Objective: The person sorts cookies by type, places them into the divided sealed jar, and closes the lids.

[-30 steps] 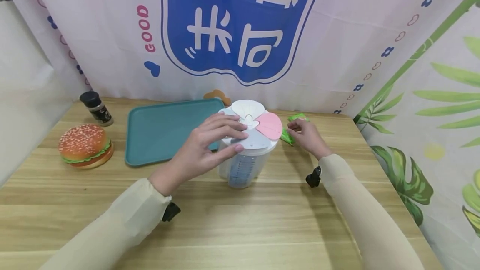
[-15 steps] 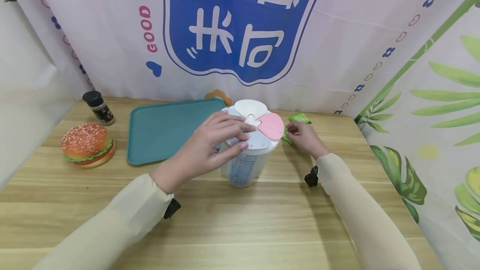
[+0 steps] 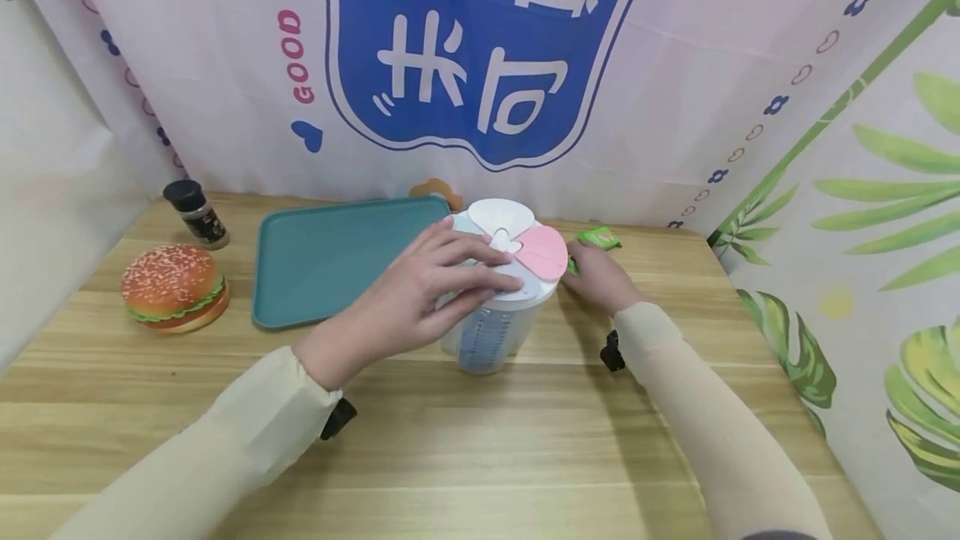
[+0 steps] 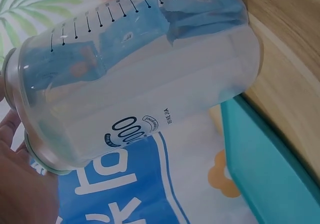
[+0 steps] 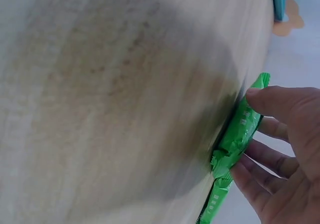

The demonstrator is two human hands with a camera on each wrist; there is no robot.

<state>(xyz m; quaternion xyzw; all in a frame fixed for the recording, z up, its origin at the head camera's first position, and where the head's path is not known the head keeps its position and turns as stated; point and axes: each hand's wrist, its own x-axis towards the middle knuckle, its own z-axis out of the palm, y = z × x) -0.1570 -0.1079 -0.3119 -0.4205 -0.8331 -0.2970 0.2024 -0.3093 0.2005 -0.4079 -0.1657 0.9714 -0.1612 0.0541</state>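
Observation:
A clear storage canister [image 3: 487,336] stands upright on the table, its lid [image 3: 501,247] made of petal-shaped flaps in white, pink and pale blue. My left hand [image 3: 420,290] rests on that lid, fingers extended over the pale blue flap. In the left wrist view, blue packets [image 4: 132,31] show through the canister's marked wall. Right of the canister, my right hand [image 3: 602,275] pinches a small green snack packet [image 5: 241,126] between thumb and fingers, close over the wood. A second green packet [image 5: 216,200] lies just beside it.
A teal tray [image 3: 300,273] lies behind and left of the canister. Farther left are a toy hamburger [image 3: 176,288] and a black-capped seasoning bottle [image 3: 197,213]. A printed cloth [image 3: 660,107] hangs along the table's back edge.
My right hand has moved slightly left and lower around the nearer green packet. The left fingers have stretched farther across the pale blue flap. The canister stays in place.

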